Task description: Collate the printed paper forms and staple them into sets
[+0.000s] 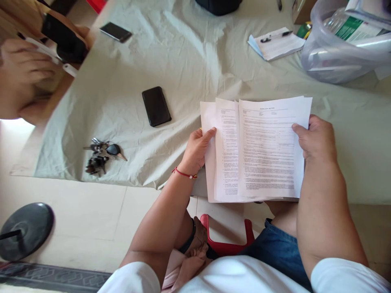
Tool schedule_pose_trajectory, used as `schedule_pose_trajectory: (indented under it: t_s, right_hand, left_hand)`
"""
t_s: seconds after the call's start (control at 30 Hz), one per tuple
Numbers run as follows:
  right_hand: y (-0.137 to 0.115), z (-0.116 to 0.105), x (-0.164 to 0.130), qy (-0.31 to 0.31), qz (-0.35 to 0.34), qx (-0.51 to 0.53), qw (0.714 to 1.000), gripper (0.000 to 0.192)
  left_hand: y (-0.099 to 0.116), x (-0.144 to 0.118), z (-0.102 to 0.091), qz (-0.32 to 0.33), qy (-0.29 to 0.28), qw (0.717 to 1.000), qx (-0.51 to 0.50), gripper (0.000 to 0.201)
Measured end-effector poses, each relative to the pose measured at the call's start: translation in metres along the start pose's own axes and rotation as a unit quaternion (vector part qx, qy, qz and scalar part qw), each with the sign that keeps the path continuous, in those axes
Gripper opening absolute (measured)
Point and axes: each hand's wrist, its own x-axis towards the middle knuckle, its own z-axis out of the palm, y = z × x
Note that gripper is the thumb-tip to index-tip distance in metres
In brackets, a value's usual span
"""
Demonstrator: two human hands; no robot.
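Several printed sheets of paper (269,150) are fanned out in front of me, over the table's near edge. My left hand (198,146) grips the left side of the stack, thumb on top and fingers underneath. On the right edge, my right hand (317,136) pinches the sheets the same way, its fingers hidden behind the paper. The top page carries a heading and dense lines of text, too small to read. A red bracelet (185,174) circles my left wrist.
A cloth-covered table (183,61) bears a black phone (156,106), a bunch of keys (104,154), another phone (116,31), a paper pad (276,44) with a pen, and a clear plastic tub (336,61). Another person's hand (27,65) holds a white object at left. A red stool (227,244) stands below.
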Motion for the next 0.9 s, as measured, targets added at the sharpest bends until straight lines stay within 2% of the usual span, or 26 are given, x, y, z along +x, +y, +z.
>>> schedule_pose_trajectory:
  t_s: [0.1,0.3,0.5,0.7,0.8,0.9]
  right_hand:
    - [-0.015,0.002,-0.008,0.000,0.039,0.015,0.999,0.030]
    - [-0.034,0.001,-0.015,0.021,0.053,0.005,0.998,0.023]
    - [-0.023,-0.002,-0.007,0.037,0.030,-0.002,0.999,0.029]
    - [-0.002,-0.007,0.000,0.019,-0.005,-0.055,0.998,0.037]
    - [-0.006,-0.010,-0.002,0.042,-0.022,-0.081,0.996,0.040]
    - [-0.020,-0.015,-0.005,0.063,-0.001,-0.081,0.995,0.036]
  left_hand:
    - [0.001,-0.003,0.003,0.006,-0.025,1.000,0.008,0.051]
    - [-0.001,-0.003,0.003,0.010,-0.042,0.999,0.013,0.056]
    - [0.007,0.006,-0.006,0.010,-0.029,0.999,0.011,0.050]
    - [0.020,0.010,-0.013,-0.018,-0.019,0.999,0.048,0.041]
    - [0.021,0.011,-0.014,-0.017,-0.016,0.998,0.055,0.041]
    - [0.021,0.012,-0.013,-0.018,-0.016,0.998,0.056,0.043]
